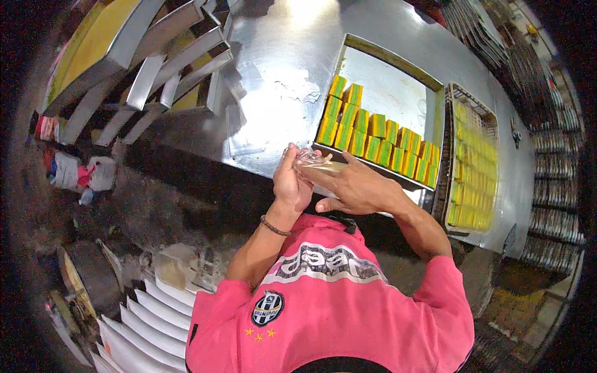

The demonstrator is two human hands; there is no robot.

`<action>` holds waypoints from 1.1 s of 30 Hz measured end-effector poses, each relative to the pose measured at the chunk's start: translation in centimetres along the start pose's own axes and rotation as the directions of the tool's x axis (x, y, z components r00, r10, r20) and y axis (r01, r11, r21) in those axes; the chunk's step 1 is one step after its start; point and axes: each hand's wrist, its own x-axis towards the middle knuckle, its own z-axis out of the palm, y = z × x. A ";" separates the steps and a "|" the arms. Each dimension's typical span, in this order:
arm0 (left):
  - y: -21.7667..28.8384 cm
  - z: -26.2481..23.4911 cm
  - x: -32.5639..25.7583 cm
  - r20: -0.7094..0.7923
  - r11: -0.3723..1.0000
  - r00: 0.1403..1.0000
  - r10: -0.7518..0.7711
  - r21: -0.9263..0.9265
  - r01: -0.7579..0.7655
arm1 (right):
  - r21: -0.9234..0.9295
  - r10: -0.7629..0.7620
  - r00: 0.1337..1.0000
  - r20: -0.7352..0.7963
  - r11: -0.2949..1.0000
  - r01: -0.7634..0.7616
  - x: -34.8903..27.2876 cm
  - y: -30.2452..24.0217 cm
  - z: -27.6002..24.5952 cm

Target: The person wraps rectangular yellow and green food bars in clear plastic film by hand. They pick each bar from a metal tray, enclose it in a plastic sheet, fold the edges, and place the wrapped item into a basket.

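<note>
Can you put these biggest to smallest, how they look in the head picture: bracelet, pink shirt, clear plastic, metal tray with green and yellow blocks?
1. Pink shirt (it's close to the camera)
2. Metal tray
3. Clear plastic
4. Bracelet

Prob. food wkshp: steel tbl (264,74), tray (385,81) w/ grn-yel. blocks (372,149).

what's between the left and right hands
In the head view, clear plastic film lies between the left hand and right hand; its contents, if any, are unclear.
</note>
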 end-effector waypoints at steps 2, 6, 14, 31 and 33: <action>1.8 -0.4 0.4 -0.063 0.997 0.997 0.053 -0.053 -0.057 | 0.047 -0.119 0.982 -0.150 0.991 0.127 1.0 0.9 -1.5; 5.3 1.5 -0.4 -0.187 0.962 0.971 0.146 -0.203 -0.184 | 0.594 0.557 0.673 -0.486 0.776 -0.213 3.0 10.7 -2.1; 7.8 3.5 -2.5 -0.095 0.917 0.966 0.239 -0.305 -0.257 | 0.493 0.778 0.594 -0.205 0.606 -0.625 7.6 25.6 -1.0; 4.0 2.3 -2.0 -0.017 0.959 0.992 0.125 -0.253 -0.125 | 0.632 0.473 0.870 0.139 0.633 -0.446 -6.2 23.5 -1.9; 2.6 4.2 -1.6 0.056 0.974 0.997 0.046 -0.226 -0.033 | 0.358 0.391 0.911 -0.128 0.875 -0.326 -6.7 22.9 0.3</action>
